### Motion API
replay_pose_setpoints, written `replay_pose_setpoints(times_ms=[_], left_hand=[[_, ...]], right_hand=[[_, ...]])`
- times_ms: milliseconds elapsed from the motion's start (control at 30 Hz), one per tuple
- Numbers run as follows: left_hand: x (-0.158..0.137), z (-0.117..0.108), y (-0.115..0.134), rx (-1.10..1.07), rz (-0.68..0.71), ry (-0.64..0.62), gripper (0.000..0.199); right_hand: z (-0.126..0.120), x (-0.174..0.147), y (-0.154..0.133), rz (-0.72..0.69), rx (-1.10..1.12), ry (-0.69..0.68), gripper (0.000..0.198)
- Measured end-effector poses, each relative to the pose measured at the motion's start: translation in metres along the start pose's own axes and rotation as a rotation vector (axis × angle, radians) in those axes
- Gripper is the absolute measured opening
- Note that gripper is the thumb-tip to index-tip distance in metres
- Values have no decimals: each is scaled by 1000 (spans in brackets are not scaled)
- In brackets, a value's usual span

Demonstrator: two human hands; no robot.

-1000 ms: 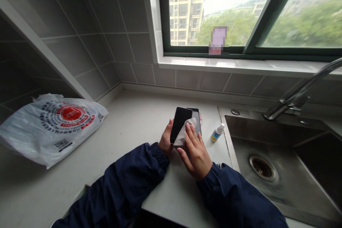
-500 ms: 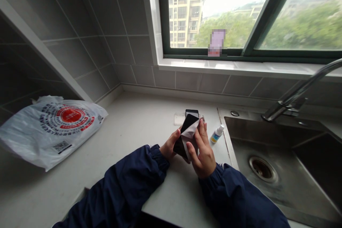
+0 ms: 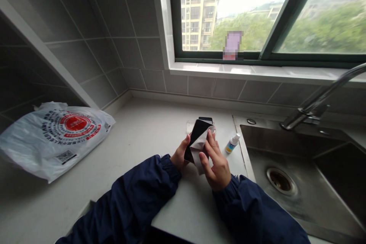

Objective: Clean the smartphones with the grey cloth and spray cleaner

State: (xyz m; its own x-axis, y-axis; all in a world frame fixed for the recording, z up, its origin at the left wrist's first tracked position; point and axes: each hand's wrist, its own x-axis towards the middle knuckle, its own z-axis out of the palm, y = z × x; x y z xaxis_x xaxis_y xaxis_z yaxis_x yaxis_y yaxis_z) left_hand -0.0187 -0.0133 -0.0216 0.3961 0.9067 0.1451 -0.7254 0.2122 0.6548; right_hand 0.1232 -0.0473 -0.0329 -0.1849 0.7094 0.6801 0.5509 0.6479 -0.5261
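A dark smartphone [image 3: 196, 134] is gripped along its left edge by my left hand [image 3: 180, 154], thumb on the near side and the other fingers hidden beneath. Against the phone's face my right hand [image 3: 217, 162] presses a light grey cleaning cloth [image 3: 200, 145] with zigzag edges, fingers flat over it. The cloth covers the right part of the screen. Just beyond the phone, another dark device [image 3: 206, 119] and a clear phone case [image 3: 190, 126] lie on the counter, partly hidden. To the right of my right hand stands a small white spray bottle [image 3: 232, 143] with a blue and yellow label.
A stainless sink [image 3: 291, 148] with a chrome faucet [image 3: 303, 112] lies to the right. On the left, a white plastic bag [image 3: 88, 143] with red and black print rests on the pale counter [image 3: 137, 137]. A window [image 3: 237, 7] is ahead.
The cloth and my right fingers have shifted slightly left across the phone's screen. The phone has turned a little in my left hand. Everything else stays in place.
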Motion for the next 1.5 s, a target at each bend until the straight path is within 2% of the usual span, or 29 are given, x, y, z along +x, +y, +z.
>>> replay_pose_setpoints(times_ms=[133, 333, 533, 600, 633, 733, 900, 1033, 1233, 1333, 1500], left_hand=[[3, 1, 3, -99, -56, 69, 59], [6, -1, 6, -54, 32, 142, 55], [3, -6, 6, 5, -83, -22, 62], [1, -12, 6, 56, -174, -102, 67], [0, -14, 6, 87, -267, -159, 70], [-5, -17, 8, 167, -403, -246, 81], [-12, -2, 15, 345, -377, -247, 69], [-14, 7, 20, 395, -360, -262, 69], [-13, -1, 17, 239, -427, -281, 79], [-10, -6, 14, 158, -426, -343, 85], [-4, -16, 8, 18, -415, -388, 83]], right_hand=[[3, -5, -2, -36, 34, -35, 59], [4, -6, -2, -61, 40, -49, 59], [3, -2, -3, -21, -6, -30, 63], [0, 0, -2, -16, -39, -9, 63], [-2, 2, -1, -11, -56, 4, 63], [-8, 7, 2, 12, -103, 45, 64], [-16, 13, 6, 14, -105, 106, 62], [-19, 16, 6, 27, -40, 206, 51], [-19, 18, 3, 106, 34, 292, 40], [-18, 17, 3, 135, 69, 309, 40], [-19, 16, 2, 183, 125, 309, 44]])
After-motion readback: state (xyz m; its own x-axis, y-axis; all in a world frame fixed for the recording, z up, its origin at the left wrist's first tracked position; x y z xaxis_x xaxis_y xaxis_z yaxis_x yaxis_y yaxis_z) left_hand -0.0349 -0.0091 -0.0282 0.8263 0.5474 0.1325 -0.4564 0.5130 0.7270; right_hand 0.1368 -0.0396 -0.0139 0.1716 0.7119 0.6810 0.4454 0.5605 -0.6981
